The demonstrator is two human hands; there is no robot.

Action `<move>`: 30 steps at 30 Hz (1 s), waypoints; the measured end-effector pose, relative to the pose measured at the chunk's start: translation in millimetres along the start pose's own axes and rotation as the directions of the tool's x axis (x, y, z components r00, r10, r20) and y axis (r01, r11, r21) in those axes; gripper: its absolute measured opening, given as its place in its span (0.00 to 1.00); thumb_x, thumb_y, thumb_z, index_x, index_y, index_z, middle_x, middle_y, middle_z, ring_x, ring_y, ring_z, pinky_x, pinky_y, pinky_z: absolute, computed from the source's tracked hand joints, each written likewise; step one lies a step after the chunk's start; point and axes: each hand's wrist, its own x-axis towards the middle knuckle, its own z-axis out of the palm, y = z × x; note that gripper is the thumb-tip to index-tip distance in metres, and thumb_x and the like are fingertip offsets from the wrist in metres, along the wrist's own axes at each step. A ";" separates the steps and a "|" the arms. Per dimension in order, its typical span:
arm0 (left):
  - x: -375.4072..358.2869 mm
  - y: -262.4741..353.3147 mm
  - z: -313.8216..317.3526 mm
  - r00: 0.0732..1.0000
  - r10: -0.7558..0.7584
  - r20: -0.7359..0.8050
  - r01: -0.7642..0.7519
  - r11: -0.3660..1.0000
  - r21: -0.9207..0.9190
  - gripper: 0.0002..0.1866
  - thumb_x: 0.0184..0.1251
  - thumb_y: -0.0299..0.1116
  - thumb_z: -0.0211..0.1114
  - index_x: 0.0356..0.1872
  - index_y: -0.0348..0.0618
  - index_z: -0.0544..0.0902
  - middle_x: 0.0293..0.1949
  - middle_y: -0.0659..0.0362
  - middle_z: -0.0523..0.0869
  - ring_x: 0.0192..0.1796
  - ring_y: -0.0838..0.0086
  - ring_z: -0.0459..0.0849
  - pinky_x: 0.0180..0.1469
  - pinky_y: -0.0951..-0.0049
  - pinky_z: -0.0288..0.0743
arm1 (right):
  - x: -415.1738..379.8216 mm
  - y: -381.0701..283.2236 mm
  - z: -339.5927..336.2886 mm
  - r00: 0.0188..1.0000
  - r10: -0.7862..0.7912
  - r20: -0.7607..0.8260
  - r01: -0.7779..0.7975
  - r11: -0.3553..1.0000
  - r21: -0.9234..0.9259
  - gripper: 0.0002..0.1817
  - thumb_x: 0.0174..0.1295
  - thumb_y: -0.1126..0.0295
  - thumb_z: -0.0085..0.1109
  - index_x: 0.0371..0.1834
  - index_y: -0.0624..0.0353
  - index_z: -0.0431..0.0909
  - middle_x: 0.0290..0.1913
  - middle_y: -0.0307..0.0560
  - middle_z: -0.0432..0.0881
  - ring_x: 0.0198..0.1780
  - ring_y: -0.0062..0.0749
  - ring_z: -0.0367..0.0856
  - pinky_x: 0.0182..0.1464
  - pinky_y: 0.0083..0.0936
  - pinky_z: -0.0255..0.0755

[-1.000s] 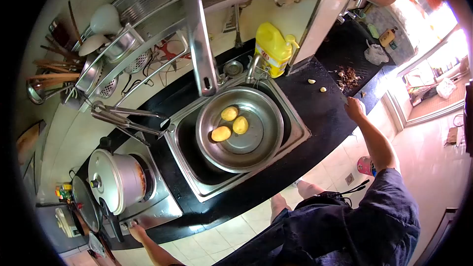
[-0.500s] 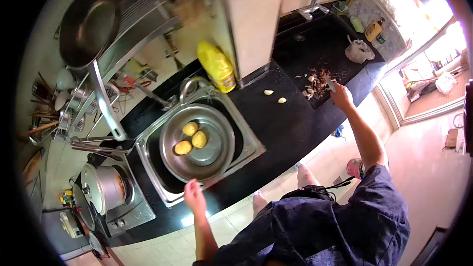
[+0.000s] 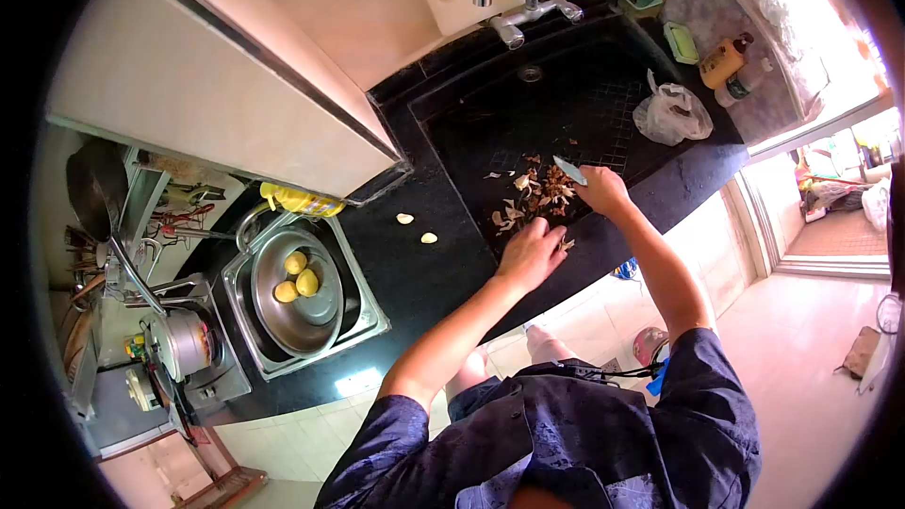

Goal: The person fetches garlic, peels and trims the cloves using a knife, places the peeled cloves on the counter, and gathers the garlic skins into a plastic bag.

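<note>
My right hand (image 3: 604, 191) is closed around a small knife (image 3: 569, 171), its blade pointing left over the dark sunken sink. Beside it, my left hand (image 3: 533, 254) reaches to the near edge of a pile of brown and whitish peelings (image 3: 539, 187). Its fingers are partly stretched and touch scraps there; the palm side is hidden. Two pale peeled garlic cloves (image 3: 429, 238) lie on the black counter to the left. Farther left, three peeled potatoes (image 3: 306, 282) rest in a metal basin (image 3: 325, 320) set in a steel sink.
A tied white plastic bag (image 3: 672, 115) sits at the dark sink's right side, under a two-handled faucet (image 3: 530, 11). Bottles (image 3: 724, 60) and a soap dish stand at the back right. A pot (image 3: 179, 344) is on the stove at far left, near a hanging pan (image 3: 97, 190).
My left hand has moved right from the steel sink's edge to the peelings. The view has shifted toward the dark sink. My right hand still holds the knife.
</note>
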 end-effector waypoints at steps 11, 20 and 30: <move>30.3 -25.6 40.8 0.992 -0.074 -0.099 0.083 0.993 0.088 0.08 0.70 0.34 0.62 0.33 0.41 0.80 0.36 0.53 0.80 0.36 0.58 0.86 0.38 0.60 0.81 | 7.0 17.2 21.7 0.982 -0.089 0.165 0.113 0.983 -0.142 0.21 0.60 0.52 0.62 0.45 0.59 0.83 0.37 0.57 0.87 0.41 0.52 0.87 0.43 0.42 0.82; 81.9 -99.4 39.6 0.953 -0.128 -0.276 0.184 0.965 0.189 0.11 0.72 0.31 0.57 0.52 0.42 0.78 0.45 0.51 0.78 0.47 0.53 0.82 0.50 0.57 0.79 | 14.7 20.2 21.3 0.975 -0.111 0.192 0.137 0.982 -0.131 0.20 0.61 0.52 0.62 0.45 0.57 0.83 0.37 0.56 0.86 0.40 0.53 0.86 0.42 0.43 0.81; 80.7 -102.6 45.6 0.971 -0.106 -0.216 0.164 0.948 0.274 0.06 0.63 0.29 0.62 0.39 0.41 0.78 0.44 0.48 0.80 0.48 0.54 0.82 0.50 0.56 0.79 | 18.5 29.8 6.5 0.983 -0.132 0.129 0.118 0.987 0.113 0.19 0.57 0.57 0.63 0.41 0.64 0.83 0.36 0.65 0.84 0.40 0.60 0.85 0.45 0.47 0.78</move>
